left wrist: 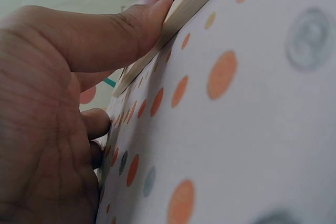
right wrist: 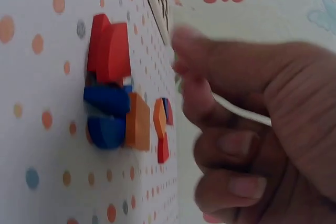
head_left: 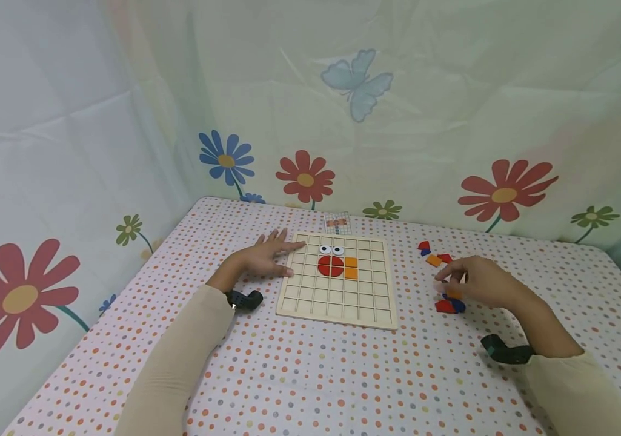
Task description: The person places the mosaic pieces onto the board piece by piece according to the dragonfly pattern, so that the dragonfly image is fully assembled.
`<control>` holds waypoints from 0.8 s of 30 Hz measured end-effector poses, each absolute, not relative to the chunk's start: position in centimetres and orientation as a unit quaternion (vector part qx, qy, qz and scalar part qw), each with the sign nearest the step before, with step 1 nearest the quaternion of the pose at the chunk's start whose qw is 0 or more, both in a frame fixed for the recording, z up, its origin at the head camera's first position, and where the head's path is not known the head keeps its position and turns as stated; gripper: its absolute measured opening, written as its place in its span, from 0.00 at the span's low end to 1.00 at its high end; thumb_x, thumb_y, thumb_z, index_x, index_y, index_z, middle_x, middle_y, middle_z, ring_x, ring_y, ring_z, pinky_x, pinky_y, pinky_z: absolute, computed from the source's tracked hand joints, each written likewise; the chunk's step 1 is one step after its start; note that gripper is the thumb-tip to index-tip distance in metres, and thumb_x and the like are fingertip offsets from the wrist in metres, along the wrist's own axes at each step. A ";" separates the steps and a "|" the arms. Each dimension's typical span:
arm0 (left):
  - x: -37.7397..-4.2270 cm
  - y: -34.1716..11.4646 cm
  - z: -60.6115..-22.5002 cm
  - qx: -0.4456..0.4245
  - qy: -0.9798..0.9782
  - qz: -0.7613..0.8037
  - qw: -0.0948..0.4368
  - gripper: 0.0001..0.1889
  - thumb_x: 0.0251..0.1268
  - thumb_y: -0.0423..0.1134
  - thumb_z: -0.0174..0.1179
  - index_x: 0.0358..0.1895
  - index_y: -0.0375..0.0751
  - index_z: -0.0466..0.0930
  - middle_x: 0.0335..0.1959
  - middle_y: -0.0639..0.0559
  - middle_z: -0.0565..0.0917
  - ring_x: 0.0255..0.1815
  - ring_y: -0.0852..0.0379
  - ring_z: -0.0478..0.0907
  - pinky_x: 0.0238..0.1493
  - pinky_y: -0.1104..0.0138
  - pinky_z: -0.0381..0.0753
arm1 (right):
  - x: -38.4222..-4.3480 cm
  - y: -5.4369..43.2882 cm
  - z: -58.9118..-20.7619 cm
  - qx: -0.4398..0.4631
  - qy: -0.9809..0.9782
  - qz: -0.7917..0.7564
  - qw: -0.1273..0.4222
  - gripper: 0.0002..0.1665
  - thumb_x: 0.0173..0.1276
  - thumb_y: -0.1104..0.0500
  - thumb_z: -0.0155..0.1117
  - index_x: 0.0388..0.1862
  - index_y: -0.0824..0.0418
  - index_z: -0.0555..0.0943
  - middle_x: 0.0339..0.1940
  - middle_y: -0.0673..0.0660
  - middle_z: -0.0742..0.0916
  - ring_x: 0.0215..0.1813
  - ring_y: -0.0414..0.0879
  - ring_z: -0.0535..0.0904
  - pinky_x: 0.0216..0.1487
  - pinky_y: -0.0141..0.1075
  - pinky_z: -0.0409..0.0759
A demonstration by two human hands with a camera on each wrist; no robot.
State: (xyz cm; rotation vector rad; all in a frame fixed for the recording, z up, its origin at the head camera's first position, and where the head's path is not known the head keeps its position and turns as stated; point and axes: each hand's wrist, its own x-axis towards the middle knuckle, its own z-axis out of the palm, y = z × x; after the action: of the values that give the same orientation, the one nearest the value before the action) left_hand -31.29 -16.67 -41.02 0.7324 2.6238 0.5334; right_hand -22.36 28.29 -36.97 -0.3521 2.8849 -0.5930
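Observation:
A wooden grid board [head_left: 305, 306] lies on the table, bearing two round eye pieces [head_left: 325, 249], red quarter-circle pieces forming a disc [head_left: 324, 266] and two orange squares [head_left: 351, 274]. My left hand [head_left: 263, 255] rests at the board's left side, fingers spread, its thumb [left wrist: 149, 3] against the edge. Over loose pieces on the right hovers my right hand [head_left: 479, 280]. In the right wrist view its fingers [right wrist: 226, 187] are curled, with thumb and index tips close together and blurred; I cannot tell whether a piece is between them. Red [right wrist: 113, 51], blue [right wrist: 107, 132] and orange pieces [right wrist: 138, 121] lie below.
A small pattern card [head_left: 337, 223] lies just behind the board. More loose pieces [head_left: 433, 260] lie beyond my right hand. Flower-printed sheeting [head_left: 419, 145] hangs behind and to the left of the dotted tablecloth [head_left: 310, 375].

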 end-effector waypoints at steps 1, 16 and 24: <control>-31.3 -16.7 -41.0 0.260 0.930 0.188 0.181 0.41 0.62 0.60 0.60 0.78 0.66 0.52 0.82 0.43 0.33 0.82 0.44 0.24 0.78 0.45 0.24 | -22.2 28.5 -36.9 -0.136 0.963 -0.205 0.110 0.16 0.62 0.53 0.71 0.46 0.61 0.86 0.28 0.50 0.81 0.31 0.45 0.71 0.26 0.34 0.71; -31.4 -16.7 -41.2 0.252 0.932 0.186 0.182 0.42 0.62 0.61 0.60 0.78 0.67 0.52 0.82 0.45 0.32 0.82 0.45 0.24 0.78 0.45 0.24 | -21.6 29.0 -37.6 -0.174 0.952 -0.201 0.153 0.17 0.56 0.55 0.76 0.44 0.57 0.86 0.23 0.48 0.73 0.29 0.43 0.68 0.27 0.33 0.65; -31.4 -16.7 -41.2 0.254 0.932 0.186 0.179 0.41 0.63 0.60 0.60 0.78 0.67 0.52 0.82 0.45 0.33 0.82 0.45 0.24 0.78 0.45 0.24 | -21.8 27.7 -38.5 -0.155 0.964 -0.188 0.108 0.17 0.57 0.51 0.76 0.43 0.57 0.86 0.22 0.48 0.76 0.29 0.43 0.68 0.26 0.33 0.65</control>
State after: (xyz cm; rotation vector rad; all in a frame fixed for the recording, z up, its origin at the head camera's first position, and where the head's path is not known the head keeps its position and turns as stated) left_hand -31.42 -16.68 -41.21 0.7191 2.6342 0.5260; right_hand -21.80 27.70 -38.50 -0.4569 2.8354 -0.5524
